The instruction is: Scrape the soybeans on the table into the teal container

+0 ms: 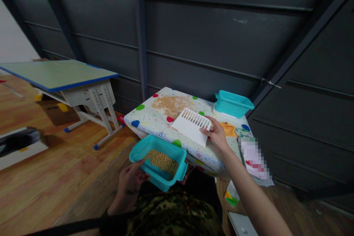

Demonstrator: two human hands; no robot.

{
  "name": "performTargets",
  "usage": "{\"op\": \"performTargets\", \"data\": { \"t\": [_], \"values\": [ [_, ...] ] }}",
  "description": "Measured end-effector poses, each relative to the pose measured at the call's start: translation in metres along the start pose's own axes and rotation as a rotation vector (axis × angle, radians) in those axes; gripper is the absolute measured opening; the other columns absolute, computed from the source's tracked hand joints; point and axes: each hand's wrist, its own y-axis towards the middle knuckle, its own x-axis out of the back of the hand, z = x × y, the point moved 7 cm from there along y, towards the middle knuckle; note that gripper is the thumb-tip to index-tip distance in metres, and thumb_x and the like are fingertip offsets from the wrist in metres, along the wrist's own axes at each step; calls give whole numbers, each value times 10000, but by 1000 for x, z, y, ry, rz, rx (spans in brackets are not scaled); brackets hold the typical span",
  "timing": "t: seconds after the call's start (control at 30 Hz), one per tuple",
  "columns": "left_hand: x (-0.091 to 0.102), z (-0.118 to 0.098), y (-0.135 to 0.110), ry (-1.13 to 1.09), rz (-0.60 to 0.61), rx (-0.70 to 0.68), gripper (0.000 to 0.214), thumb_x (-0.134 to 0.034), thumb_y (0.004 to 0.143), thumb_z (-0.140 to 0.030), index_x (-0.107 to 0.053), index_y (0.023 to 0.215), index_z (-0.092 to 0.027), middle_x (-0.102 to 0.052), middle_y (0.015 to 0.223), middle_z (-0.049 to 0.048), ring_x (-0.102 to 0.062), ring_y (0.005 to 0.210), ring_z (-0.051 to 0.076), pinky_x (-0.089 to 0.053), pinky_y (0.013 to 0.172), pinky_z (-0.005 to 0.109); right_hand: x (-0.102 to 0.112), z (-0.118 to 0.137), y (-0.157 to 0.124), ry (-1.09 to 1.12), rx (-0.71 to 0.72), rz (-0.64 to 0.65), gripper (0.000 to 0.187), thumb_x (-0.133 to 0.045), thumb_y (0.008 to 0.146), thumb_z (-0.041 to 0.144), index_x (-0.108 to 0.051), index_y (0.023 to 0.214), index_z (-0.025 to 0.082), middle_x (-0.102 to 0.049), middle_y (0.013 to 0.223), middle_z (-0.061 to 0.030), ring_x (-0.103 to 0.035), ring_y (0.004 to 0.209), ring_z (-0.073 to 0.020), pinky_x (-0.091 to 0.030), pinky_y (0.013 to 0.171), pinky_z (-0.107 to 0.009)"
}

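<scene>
my right grip is clamped on a white slotted scoop, held over a tabletop in spotted cloth strewn with beans. my left grip is closed on the rim of a teal tub of beans, at the near edge. dark wall behind, wood floor, green desk left. a packet's print, right, is pixelated.
</scene>
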Motion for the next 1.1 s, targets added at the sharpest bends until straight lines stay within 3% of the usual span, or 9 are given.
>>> {"op": "performTargets", "data": {
  "t": [0.23,0.37,0.57,0.87,1.1],
  "values": [
    [1,0,0,-15,10,24,399,-1164,635,-349,-796,776,-282,-765,614,14,-721,493,262,-624,469,367,-2,-1,-1,-16,-9,6,961,-1117,591,418,-887,1520,327,-867,894,2,-741,773,-285,-608,687,-379],
    [1,0,2,-14,-1,26,473,-1175,590,-327,-728,744,-303,-692,549,-29,-700,468,251,-614,453,357,-4,-4,-3,10,-43,16,997,-1125,574,428,-883,1534,308,-846,857,16,-743,763,-276,-604,680,-359],
    [-5,-6,-4,7,19,38,490,-1206,557,-357,-756,743,-293,-728,575,-19,-696,483,226,-629,464,343,-12,-7,-11,44,-77,48,930,-1158,558,452,-892,1439,319,-900,900,1,-772,747,-273,-625,678,-361],
    [-7,-9,-4,12,39,-7,428,-1203,577,-363,-806,712,-276,-753,585,9,-701,487,232,-647,455,353,-19,-8,-28,69,-98,104,857,-1196,581,438,-874,1364,304,-940,958,-29,-857,837,-316,-698,747,-403],
    [-1,-2,-1,-12,29,-18,398,-1178,642,-339,-789,684,-267,-725,563,13,-692,484,231,-632,460,345,-20,-17,-34,80,-151,153,868,-1216,584,432,-885,1375,293,-956,976,-36,-867,826,-306,-675,726,-368]
  ]
}}
